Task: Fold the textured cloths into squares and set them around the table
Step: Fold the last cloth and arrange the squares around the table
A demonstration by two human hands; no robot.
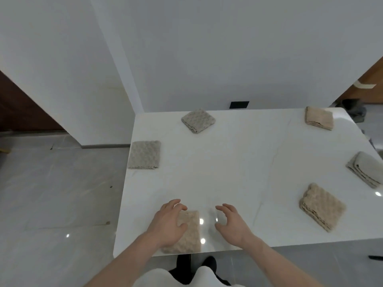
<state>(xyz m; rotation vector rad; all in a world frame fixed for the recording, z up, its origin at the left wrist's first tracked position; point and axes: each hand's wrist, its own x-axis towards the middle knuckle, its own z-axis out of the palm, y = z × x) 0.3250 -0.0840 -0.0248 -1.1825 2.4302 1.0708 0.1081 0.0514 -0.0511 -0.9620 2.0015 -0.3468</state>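
Several folded textured cloths lie around the white table point(228, 166). A beige folded cloth point(189, 235) sits at the near edge, and my left hand point(169, 222) rests flat over its left part with fingers spread. To its right, my right hand point(231, 222) hovers just above the bare tabletop, fingers apart and empty. A grey square point(144, 154) lies at the left edge, and a grey one point(198, 120) is turned like a diamond at the far side. Beige squares sit at the far right corner point(319, 118) and near right point(322, 207). A grey one point(365, 168) lies at the right edge.
White walls stand behind and left of the table, with a black wall plate point(239, 104) just past the far edge. Grey tiled floor point(62, 193) lies to the left. Dark items point(354, 109) sit on the floor beyond the far right corner.
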